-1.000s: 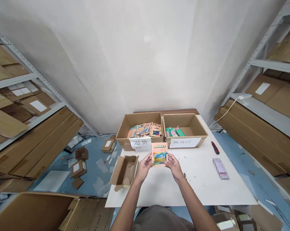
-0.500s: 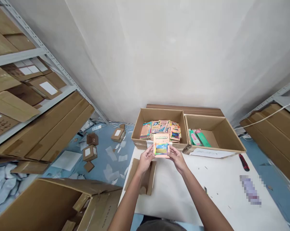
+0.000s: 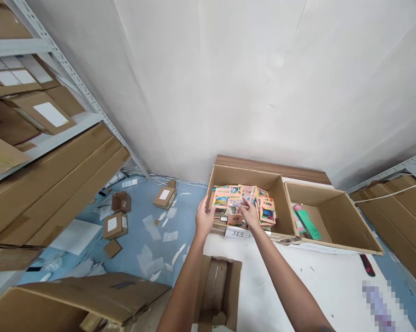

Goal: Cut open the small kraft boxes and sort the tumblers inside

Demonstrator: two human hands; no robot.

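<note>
My left hand (image 3: 204, 220) and my right hand (image 3: 249, 214) reach into the left cardboard box (image 3: 245, 171), which stands at the back of the white table (image 3: 297, 286). Between them they pinch a peach booklet (image 3: 224, 198) with a landscape picture, the left thumb on its left edge and the right fingers on its right edge. The booklet lies low over a pile of several similar colourful booklets (image 3: 266, 210) that fills the box. A paper label on the box front is mostly hidden by my right wrist.
A second cardboard box (image 3: 335, 216) to the right holds a few green packets (image 3: 306, 221). A small open carton (image 3: 218, 288) lies at the table's near left. A red knife (image 3: 366, 265) lies far right. Small parcels (image 3: 114, 225) litter the floor; metal shelves (image 3: 55, 138) hold flat cartons at left.
Both hands carried the booklet forward from above the table into the left box, down onto the pile. The camera turned left and closer to the boxes.
</note>
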